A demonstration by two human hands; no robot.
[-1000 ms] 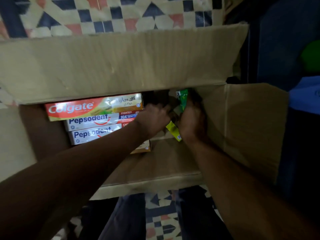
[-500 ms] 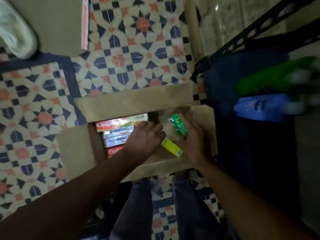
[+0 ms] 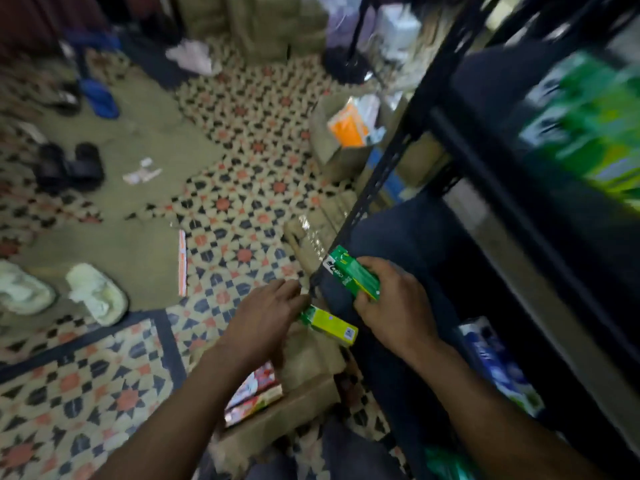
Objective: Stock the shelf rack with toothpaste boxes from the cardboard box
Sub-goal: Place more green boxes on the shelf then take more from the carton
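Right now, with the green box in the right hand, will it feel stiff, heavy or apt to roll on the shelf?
Probably stiff: the green box keeps straight edges where the right hand grips one end. Likely light: its free end juts out without sagging. Flat sides suggest it would slide, not roll, if pushed.
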